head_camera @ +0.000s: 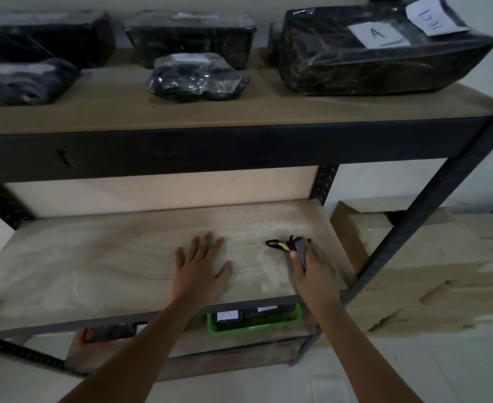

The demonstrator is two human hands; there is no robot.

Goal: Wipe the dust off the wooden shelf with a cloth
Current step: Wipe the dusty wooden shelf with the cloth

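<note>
Both hands are down on the middle wooden shelf. The left hand lies flat and empty, palm down with fingers spread wide, near the middle of the board and a little in from its front edge. The right hand sits toward the shelf's right edge, curled over a small dark cloth and pressing it against the wood; a thin black loop with a yellowish patch trails out of the bundle to the left, lying on the board.

Judging by how it bunches and droops, the cloth is light, soft and limp, with no stiffness of its own. It will likely fold or slip under the fingers unless the palm keeps it spread, so the best hold seems to be a flat hand over the bulk of it, the loose loop tucked in so it does not drag. The board looks pale and smudgy around the right hand, which may be dust or wiped streaks; the dim light makes that hard to judge.

Much of the cloth is hidden beneath the right hand, so its full shape cannot be told. The shelf's left end blurs out, and its back corners sit in shadow under the upper shelf, which carries black wrapped parcels. A green tray below is half hidden by the front edge.
</note>
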